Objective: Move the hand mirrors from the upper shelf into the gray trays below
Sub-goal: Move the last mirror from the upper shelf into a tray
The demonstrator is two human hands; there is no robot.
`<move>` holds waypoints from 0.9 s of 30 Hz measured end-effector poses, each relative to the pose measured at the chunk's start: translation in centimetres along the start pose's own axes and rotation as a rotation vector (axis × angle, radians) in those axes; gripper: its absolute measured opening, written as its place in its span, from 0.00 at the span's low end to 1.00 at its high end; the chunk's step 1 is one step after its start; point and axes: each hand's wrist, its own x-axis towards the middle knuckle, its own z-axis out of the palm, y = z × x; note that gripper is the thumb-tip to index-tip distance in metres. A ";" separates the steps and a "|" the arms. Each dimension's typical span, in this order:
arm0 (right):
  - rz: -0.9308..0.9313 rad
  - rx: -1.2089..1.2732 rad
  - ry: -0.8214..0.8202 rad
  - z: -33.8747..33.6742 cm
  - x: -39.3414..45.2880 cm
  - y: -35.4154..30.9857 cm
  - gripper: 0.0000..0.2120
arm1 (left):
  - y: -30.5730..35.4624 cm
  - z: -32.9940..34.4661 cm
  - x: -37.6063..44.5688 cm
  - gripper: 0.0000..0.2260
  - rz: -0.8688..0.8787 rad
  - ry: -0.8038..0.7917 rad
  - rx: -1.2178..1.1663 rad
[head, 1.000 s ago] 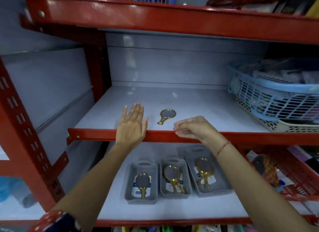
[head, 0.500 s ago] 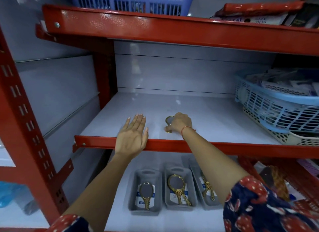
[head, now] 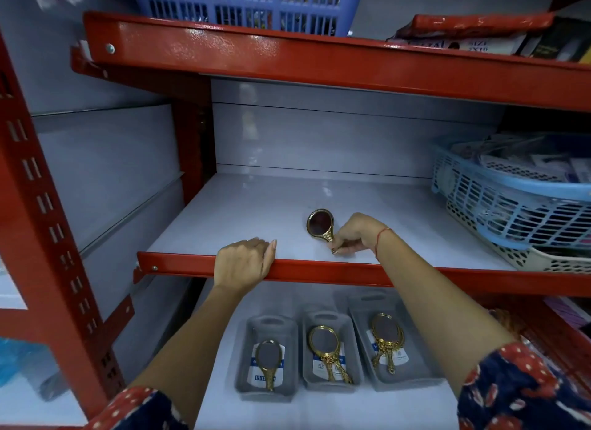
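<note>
A red metal shelving unit with white shelf boards fills the view, seen from above by the person working at it. On the upper shelf (head: 243,212) — a smooth, glossy white surface with a red front lip — the right hand (head: 353,234) pinches the handle of a gold-framed hand mirror (head: 320,226) between fingertips and thumb. The mirror's oval head tilts up off the board, its dark glass facing the camera. A red thread circles the right wrist. The left hand (head: 243,263) rests on the shelf's red front edge, fingers held together and curled over the lip, holding nothing.

On the white shelf below, three gray trays sit side by side. The left tray (head: 244,359) holds one gold mirror; the middle tray (head: 308,365) and the right tray (head: 361,343) hold gold mirrors stacked on one another — the exact count is unclear. White and blue labels show beneath the mirrors.

At the right end of the upper shelf, a light blue slatted basket (head: 511,205) sits nested in a cream basket (head: 543,260). Above, a darker blue basket (head: 249,4) and flat packets stand on the top shelf. Both sleeves are dark blue with red and white print.
</note>
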 end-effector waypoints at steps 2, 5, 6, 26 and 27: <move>-0.089 0.209 -0.021 -0.1 -1.1 0.5 0.05 | 0.0 -0.4 0.0 0.33 0.005 0.007 -0.025; -0.212 0.466 -0.143 0.1 -3.9 1.8 0.09 | 0.1 -0.5 -0.1 0.33 0.003 -0.056 -0.059; -0.238 0.485 -0.177 0.3 -4.9 2.5 0.12 | 0.1 -0.5 -0.2 0.32 0.011 -0.088 -0.069; 0.126 0.280 -0.401 12.9 0.9 15.0 0.12 | -0.9 0.6 -2.4 0.22 0.124 -0.085 0.016; 0.138 0.311 -0.381 13.7 1.7 15.1 0.11 | -1.1 0.9 -2.4 0.22 0.133 -0.058 0.025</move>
